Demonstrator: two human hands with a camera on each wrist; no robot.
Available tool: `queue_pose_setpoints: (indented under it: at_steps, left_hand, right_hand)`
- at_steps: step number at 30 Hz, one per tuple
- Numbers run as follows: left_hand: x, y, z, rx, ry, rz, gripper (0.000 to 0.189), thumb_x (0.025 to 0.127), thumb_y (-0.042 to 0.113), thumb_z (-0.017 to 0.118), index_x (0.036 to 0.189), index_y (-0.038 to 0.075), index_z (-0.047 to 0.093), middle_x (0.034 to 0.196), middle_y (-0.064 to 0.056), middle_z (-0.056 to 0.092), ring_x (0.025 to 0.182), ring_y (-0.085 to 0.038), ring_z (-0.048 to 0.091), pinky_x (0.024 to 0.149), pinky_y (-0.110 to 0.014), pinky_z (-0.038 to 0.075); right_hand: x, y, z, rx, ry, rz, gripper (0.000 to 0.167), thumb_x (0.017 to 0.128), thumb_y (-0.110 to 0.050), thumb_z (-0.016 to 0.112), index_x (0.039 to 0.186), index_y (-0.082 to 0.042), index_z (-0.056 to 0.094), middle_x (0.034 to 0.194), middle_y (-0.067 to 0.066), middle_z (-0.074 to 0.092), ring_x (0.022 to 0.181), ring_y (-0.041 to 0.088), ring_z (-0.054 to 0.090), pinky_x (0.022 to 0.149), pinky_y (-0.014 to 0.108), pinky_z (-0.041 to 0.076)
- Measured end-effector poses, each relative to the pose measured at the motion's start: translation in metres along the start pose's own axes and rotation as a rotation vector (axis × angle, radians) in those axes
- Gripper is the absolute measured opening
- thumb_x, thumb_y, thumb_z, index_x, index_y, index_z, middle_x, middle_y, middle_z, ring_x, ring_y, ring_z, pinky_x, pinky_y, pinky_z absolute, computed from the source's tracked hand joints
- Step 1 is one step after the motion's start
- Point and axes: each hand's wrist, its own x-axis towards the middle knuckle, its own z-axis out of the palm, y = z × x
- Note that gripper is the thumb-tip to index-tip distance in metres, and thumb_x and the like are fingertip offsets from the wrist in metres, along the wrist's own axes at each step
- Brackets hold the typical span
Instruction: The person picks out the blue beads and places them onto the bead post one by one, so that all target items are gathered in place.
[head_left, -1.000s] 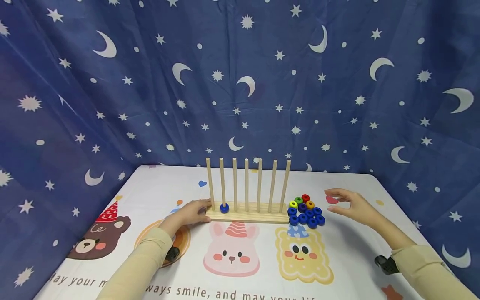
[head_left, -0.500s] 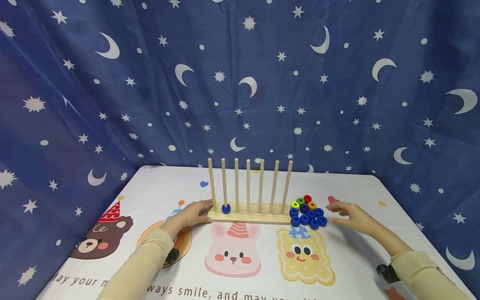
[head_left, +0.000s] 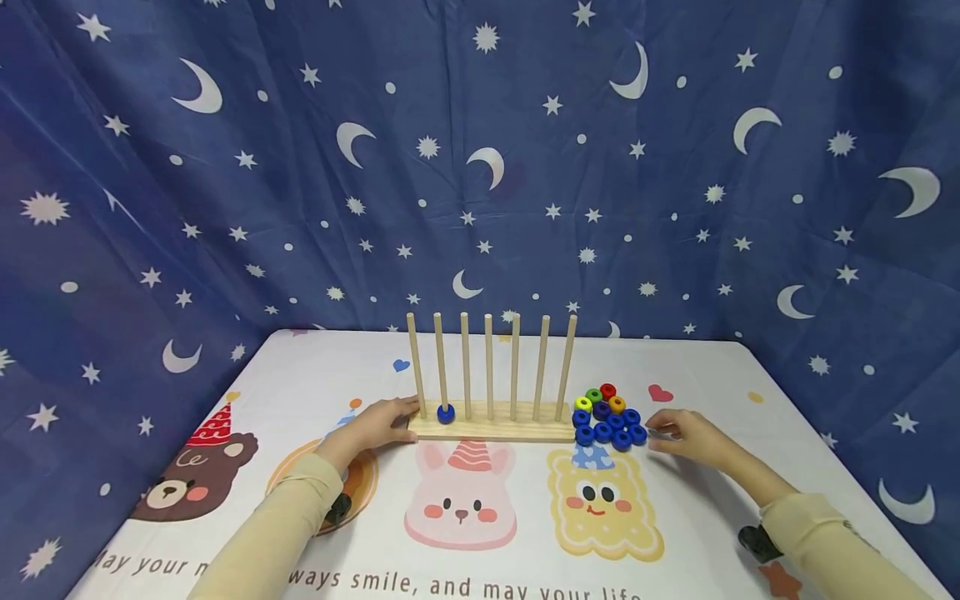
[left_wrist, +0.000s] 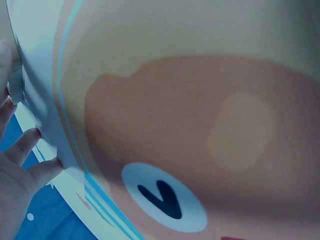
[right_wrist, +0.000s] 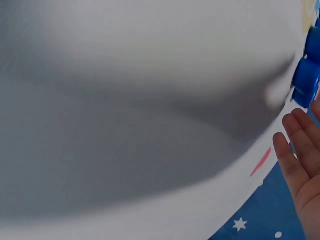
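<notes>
A wooden rack (head_left: 491, 432) with several upright pegs lies along the middle of the table. My left hand (head_left: 380, 423) grips its left end, thumb in front and fingers toward the back; in the left wrist view the wood's end (left_wrist: 16, 85) sits between thumb and finger, the other fingers spread. One blue ring (head_left: 446, 414) is threaded low on the second peg from the left. Beside the rack's right end lies a cluster of rings, mostly blue. My right hand (head_left: 693, 437), fingers extended in the right wrist view, is beside the nearest blue ring (head_left: 637, 434); contact is unclear.
At the back of the cluster lie a red ring (head_left: 608, 391), a green ring (head_left: 594, 395), an orange ring (head_left: 617, 404) and a yellow ring (head_left: 583, 404). A printed white cloth (head_left: 525, 575) covers the table. Behind it hangs a blue starry curtain (head_left: 420, 217).
My right hand has come down and left toward the right side of the ring cluster. The left hand keeps its hold on the rack's end. The head view has shifted slightly.
</notes>
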Motion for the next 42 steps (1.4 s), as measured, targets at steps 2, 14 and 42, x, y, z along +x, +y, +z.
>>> queue_pose_setpoints:
  at_steps: [2,14,42]
  left_hand:
    - [0.000,0.000,-0.001,0.004,-0.001,-0.002,0.061,0.083,0.026,0.069,0.131,-0.006,0.051,0.141,-0.023,0.045,0.129,-0.044,0.042,0.108,-0.055,0.034]
    - [-0.001,-0.001,0.000,0.005,0.010,0.015,0.060,0.083,0.026,0.070,0.129,-0.008,0.052,0.140,-0.023,0.046,0.129,-0.044,0.042,0.108,-0.054,0.035]
    - [-0.003,0.001,0.000,-0.018,0.016,-0.001,0.059,0.083,0.025,0.070,0.129,-0.008,0.052,0.140,-0.022,0.046,0.130,-0.043,0.042,0.109,-0.052,0.034]
  right_hand:
    - [0.002,0.000,0.003,0.016,0.002,0.012,0.029,0.081,-0.012,0.072,0.100,0.008,0.063,0.099,0.021,0.067,0.091,0.036,0.067,0.079,0.044,0.057]
    - [0.008,0.003,0.016,0.039,0.077,0.076,0.025,0.079,-0.009,0.073,0.098,0.006,0.064,0.094,0.017,0.068,0.087,0.030,0.067,0.076,0.038,0.059]
    - [0.014,-0.006,0.017,-0.085,0.107,0.151,0.021,0.076,-0.016,0.076,0.085,-0.003,0.063,0.075,0.002,0.063,0.068,0.013,0.053,0.060,0.027,0.046]
